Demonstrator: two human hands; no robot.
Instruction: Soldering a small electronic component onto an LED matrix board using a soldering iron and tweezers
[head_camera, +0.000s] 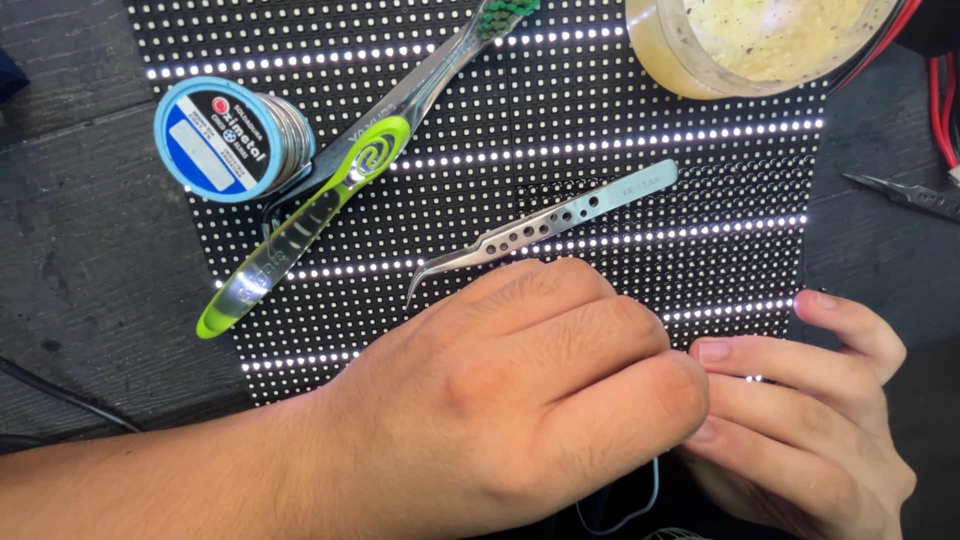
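Your left hand (520, 400) lies knuckles-up over the lower edge of the LED matrix panel (700, 200), fingers curled into a loose fist; whether they grip anything cannot be determined, as the palm side is hidden. Your right hand (810, 420) sits just beside it at the panel's lower right corner, fingers (780, 355) close together and bent toward the left hand, fingertips resting on the panel edge; any object between them is concealed. A thin grey wire (640, 505) loops below both hands.

Just above the left knuckles, curved steel tweezers (545, 228) lie on the panel. Farther up left, a green-and-clear toothbrush (340, 185) rests against a solder spool (225, 140). A round container of yellowish paste (745, 40) stands at the top right.
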